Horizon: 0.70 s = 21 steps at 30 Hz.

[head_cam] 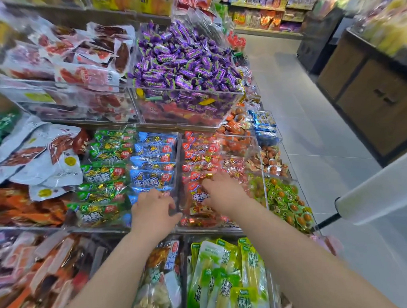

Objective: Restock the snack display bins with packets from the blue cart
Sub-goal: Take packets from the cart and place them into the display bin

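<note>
Head view — right hand [224,193] rests on red packets [201,153] marked 牛肉粒.

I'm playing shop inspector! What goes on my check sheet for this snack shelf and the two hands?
Surface: stepped clear bins, packed full.
Job's things: red packets, with blue packets and green packets to their left; blue cart not seen.
Clutter: purple candies heaped above their bin's rim.
Hands: left hand at the divider between blue and red; right hand on red packets; grips unclear.
Cables: nothing seen.
Surroundings: tiled floor, wooden cabinet, white roll at right.
</note>
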Each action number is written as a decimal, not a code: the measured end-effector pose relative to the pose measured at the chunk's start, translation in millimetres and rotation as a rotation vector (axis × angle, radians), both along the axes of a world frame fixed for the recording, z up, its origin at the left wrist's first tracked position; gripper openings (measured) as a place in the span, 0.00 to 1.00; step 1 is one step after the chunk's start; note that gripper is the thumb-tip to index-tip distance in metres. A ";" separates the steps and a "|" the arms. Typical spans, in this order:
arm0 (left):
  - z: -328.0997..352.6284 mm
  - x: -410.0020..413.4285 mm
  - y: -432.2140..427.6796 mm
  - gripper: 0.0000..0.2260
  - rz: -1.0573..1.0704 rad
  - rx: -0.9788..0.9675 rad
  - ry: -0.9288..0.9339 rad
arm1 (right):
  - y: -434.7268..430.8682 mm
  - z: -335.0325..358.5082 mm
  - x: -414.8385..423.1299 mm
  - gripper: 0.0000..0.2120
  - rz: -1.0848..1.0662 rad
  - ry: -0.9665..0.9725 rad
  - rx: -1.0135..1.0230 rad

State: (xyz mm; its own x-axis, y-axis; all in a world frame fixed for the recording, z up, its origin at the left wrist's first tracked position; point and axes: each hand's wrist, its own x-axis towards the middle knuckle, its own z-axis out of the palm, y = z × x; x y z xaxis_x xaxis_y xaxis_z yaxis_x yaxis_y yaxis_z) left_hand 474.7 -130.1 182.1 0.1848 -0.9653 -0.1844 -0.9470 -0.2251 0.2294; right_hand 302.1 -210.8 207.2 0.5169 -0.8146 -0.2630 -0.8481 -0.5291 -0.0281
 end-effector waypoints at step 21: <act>-22.9 -7.6 0.2 0.10 -0.040 -0.076 -0.180 | 20.6 -67.2 9.3 0.45 -0.678 -0.967 0.147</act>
State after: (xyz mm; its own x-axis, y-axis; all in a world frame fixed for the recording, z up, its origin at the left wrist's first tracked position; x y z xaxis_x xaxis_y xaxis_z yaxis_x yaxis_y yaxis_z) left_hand 467.0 -129.9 159.2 0.1698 -0.9823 -0.0786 -0.9820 -0.1754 0.0704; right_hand 311.3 -190.2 140.0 0.0274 -0.9931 -0.1141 -0.5471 0.0807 -0.8332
